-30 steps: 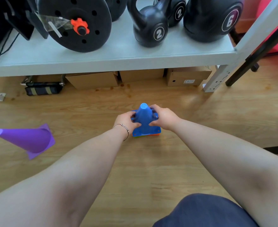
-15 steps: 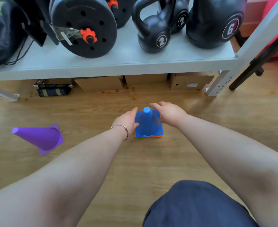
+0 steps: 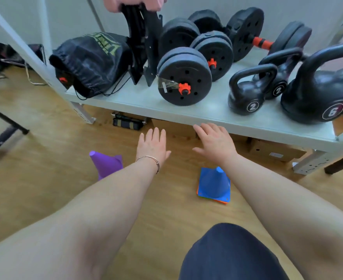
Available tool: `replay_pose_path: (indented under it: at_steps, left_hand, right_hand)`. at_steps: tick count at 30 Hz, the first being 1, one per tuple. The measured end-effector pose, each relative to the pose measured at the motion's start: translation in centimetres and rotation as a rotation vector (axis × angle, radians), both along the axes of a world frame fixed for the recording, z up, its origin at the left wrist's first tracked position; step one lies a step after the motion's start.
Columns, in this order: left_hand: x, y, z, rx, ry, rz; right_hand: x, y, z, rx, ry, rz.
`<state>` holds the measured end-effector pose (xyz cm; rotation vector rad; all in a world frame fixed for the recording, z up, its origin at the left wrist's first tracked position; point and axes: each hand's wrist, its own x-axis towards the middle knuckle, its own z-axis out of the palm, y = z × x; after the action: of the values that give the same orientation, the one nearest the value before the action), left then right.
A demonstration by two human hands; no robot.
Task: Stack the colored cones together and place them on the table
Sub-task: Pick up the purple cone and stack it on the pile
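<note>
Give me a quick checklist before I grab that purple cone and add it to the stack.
1. Left hand free: ok, open and holding nothing.
2. Right hand free: ok, open, fingers spread.
3. Stack upright on the floor: ok, blue cone on top, orange and green base edges showing underneath.
4. Purple cone reachable: ok, it lies on its side just left of the left forearm, partly hidden by it.
5. Purple cone undamaged: cannot tell, only part shows.
6. Room on the shelf for the stack: ok, there is bare surface between the dumbbell and the small kettlebell.
</note>
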<state>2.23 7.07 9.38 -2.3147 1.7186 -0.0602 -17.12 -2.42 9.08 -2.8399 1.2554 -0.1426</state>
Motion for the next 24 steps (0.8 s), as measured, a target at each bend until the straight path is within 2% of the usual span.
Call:
replay_pose_path:
  at_steps: [6,12,18,24]
  left_hand:
    - [8.8,1.6,2.2,-0.019,-0.044,0.024]
    - [17.4,2.8,2.2,0.033,-0.124,-0.077]
    - [25.3,4.1,0.4,0.032,-0.124,-0.129]
    - [35.8,7.6,-3.7,0.075,-0.058,-0.004]
  right_hand:
    - [7.2,1.6,1.6,-0.028,-0.051,0.006]
    - [14.6,3.1,1.3,-0.009,-0.068,-0.018]
    - [21.5,3.7,-1.5,0.048,0.006,0.004]
    - [26.8,5.2,-6.0,0.085,0.119,0.077]
